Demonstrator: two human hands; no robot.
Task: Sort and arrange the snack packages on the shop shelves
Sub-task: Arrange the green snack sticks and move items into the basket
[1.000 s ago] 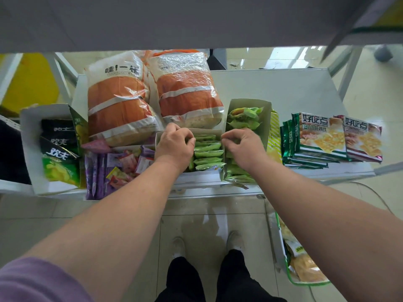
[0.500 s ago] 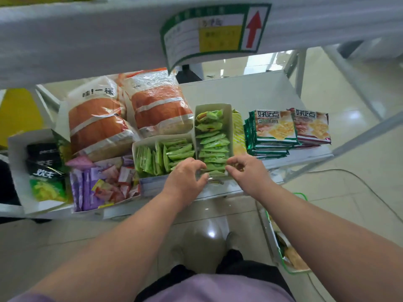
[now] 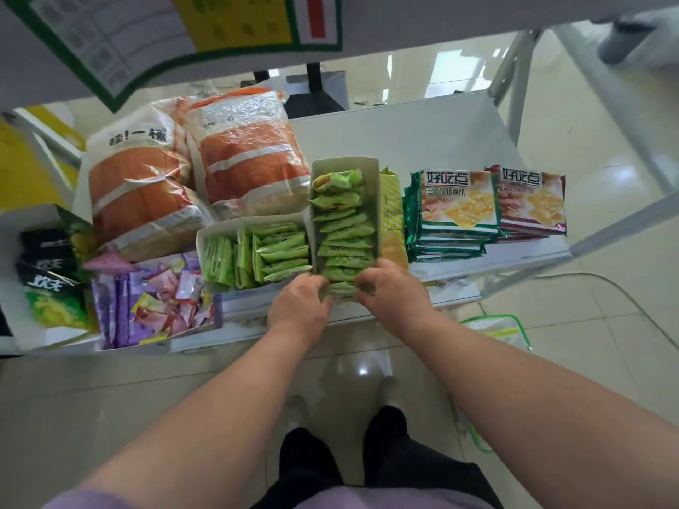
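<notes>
both your hands are on the near end of the narrow tray (image 3: 373,170) of green packets (image 3: 343,229) at the shelf (image 3: 422,137) front, left hand (image 3: 299,304) and right hand (image 3: 395,292) curled around the nearest packets. biscuit packs (image 3: 457,203) sit stacked just right.

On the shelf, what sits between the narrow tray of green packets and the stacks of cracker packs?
In the head view, a yellow-and-white striped packet stands on edge between the narrow tray and the green-edged cracker stack, close against the tray's right wall.
</notes>
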